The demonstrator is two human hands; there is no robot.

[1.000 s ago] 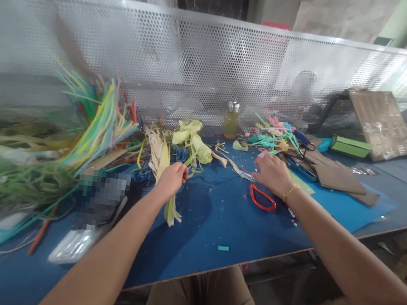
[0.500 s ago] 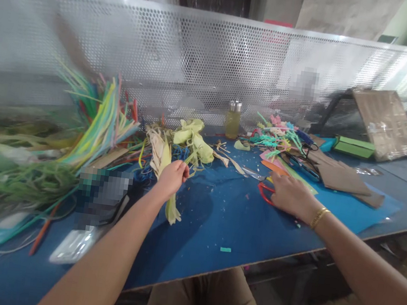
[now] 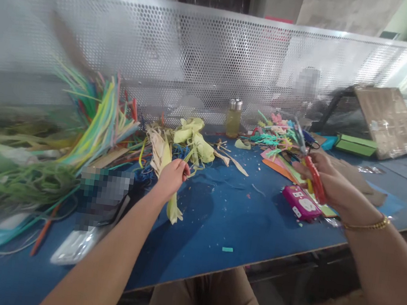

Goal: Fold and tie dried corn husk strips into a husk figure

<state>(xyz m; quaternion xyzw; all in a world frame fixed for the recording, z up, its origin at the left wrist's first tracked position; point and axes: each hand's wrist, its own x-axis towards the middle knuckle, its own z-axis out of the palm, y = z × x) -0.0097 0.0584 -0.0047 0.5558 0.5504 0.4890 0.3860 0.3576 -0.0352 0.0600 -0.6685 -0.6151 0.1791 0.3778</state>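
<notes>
My right hand [image 3: 329, 181] is raised above the right part of the table, its fingers wrapped round scissors [image 3: 315, 180] with red and yellow handles. The blades point up and away. Just below lies a purple packet [image 3: 299, 203] with a white print. My left hand [image 3: 174, 173] is closed in a pinch on a pale green corn husk [image 3: 173, 211], whose frilled end hangs below the fist toward the tabletop. Behind that hand sit more husk pieces [image 3: 202, 147], curled and yellow-green, and a dry beige husk [image 3: 156, 151].
On the left are bundled coloured strips [image 3: 98, 123], a green tangle of strands [image 3: 35, 175] and a clear plastic pack [image 3: 74, 245]. A bottle [image 3: 234, 119] stands near the perforated metal screen [image 3: 217, 49]. Pipe-cleaner-like pieces [image 3: 275, 134] and cardboard [image 3: 389, 122] lie right. A teal scrap [image 3: 227, 249] is near the front edge.
My right hand has lifted the scissors off the table and moved right, their blades swinging upward. The purple packet has come into view. My left hand has stayed in place.
</notes>
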